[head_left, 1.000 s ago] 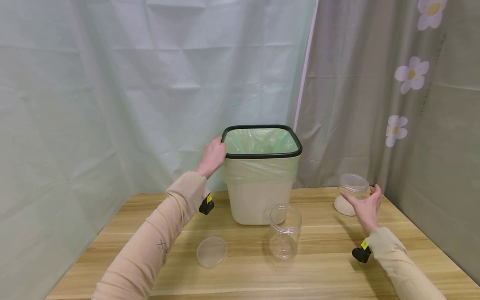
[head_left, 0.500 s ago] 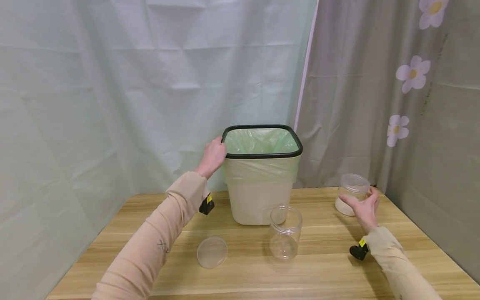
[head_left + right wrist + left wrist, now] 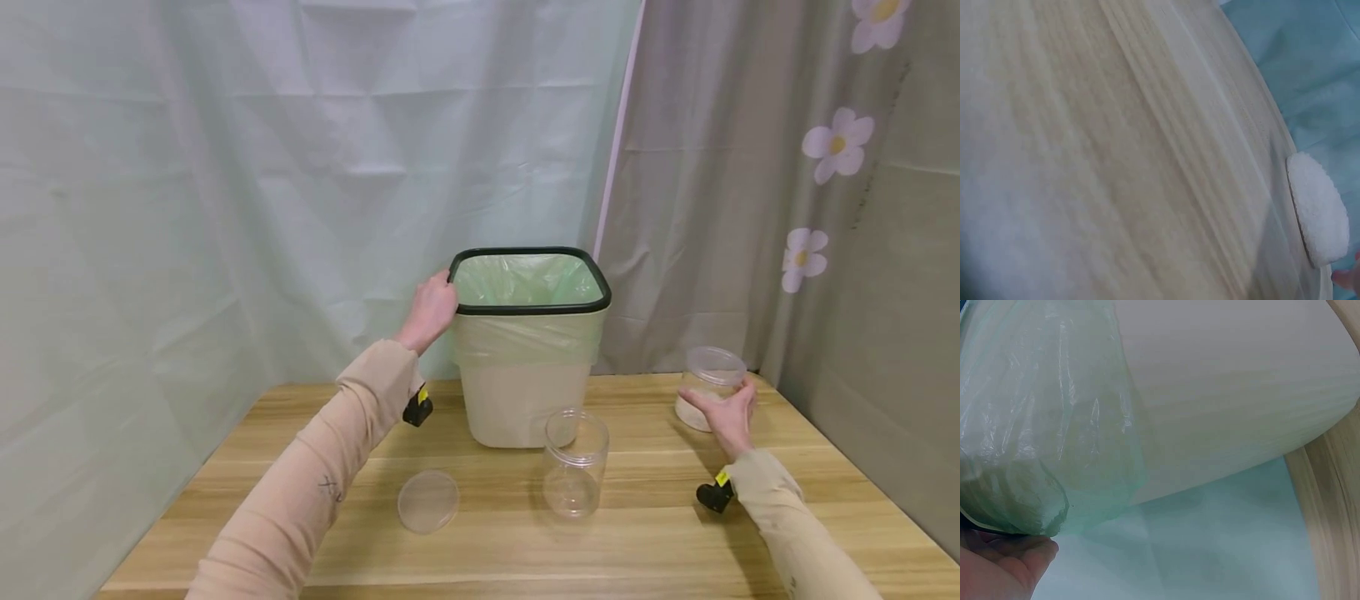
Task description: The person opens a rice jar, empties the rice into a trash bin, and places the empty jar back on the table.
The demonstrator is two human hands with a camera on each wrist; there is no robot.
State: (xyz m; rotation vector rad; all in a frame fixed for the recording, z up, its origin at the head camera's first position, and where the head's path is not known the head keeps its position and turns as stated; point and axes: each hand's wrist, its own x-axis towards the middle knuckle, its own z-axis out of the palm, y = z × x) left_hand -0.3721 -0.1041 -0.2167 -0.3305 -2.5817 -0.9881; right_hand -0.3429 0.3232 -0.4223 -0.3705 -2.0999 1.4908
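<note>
My left hand [image 3: 431, 310] grips the dark rim of a cream trash bin [image 3: 525, 404] at its left side. The bin stands upright, lined with a thin pale green bag [image 3: 1041, 381] folded over its rim. At the far right, my right hand [image 3: 727, 417] holds a short clear jar [image 3: 716, 364] between thumb and fingers. White granular stuff [image 3: 1317, 209] lies in the bottom of that jar, which stands on the table. I cannot tell whether a lid is on it. Only fingertips of the right hand show in the right wrist view.
A taller clear jar [image 3: 573, 467] without a lid stands in front of the bin. To its left a round clear lid [image 3: 427, 501] lies flat on the wooden table [image 3: 480, 558]. Pale curtains [image 3: 360, 167] hang behind and on both sides.
My right hand's fingers have drawn in from around the short jar until they hold it. The left hand stays on the bin's rim. The head view has shifted slightly.
</note>
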